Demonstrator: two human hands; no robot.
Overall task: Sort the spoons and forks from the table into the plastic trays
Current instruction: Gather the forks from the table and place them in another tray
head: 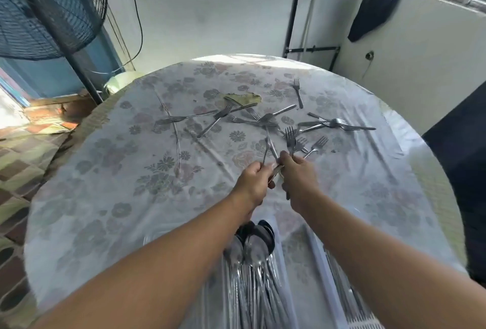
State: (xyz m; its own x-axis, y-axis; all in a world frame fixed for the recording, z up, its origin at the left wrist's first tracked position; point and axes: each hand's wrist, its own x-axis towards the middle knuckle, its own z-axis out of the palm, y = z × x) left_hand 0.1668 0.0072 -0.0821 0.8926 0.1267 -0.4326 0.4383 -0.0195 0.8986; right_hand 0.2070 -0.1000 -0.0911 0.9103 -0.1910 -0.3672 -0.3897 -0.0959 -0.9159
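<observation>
Above the floral tablecloth [110, 160], left hand [253, 181] gripping utensil handles, right hand [298, 176] gripping forks [295, 141], no legible writing.

Hidden and cut off
Our arms hide part of the spoons [252, 249]; the bottom edge cuts their handles and the trays [319, 257].

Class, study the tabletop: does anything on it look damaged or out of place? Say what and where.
Yes. The floral tablecloth has a ragged torn patch at the far middle, showing a greenish-brown surface beneath, just beyond the scattered forks. A long raised crease also runs down its left side.
</observation>
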